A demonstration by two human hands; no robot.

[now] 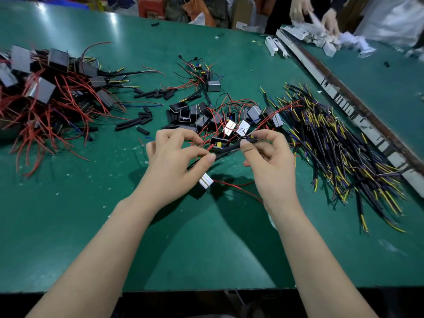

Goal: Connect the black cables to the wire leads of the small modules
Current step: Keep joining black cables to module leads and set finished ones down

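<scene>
left hand (176, 154) pinches cable (226, 149) above worktop (206, 249); module (205, 180) hangs under it | right hand (267, 154) pinches the sleeve end, likely to steady the joint | spare cables (339, 143) lie right, within reach

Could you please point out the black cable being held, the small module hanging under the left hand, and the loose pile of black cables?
Black cable (227, 149), head view, mid-sleeve.
Small module (206, 180), head view, pale ribbed face.
Cable pile (339, 148), head view, pile's middle.
</scene>
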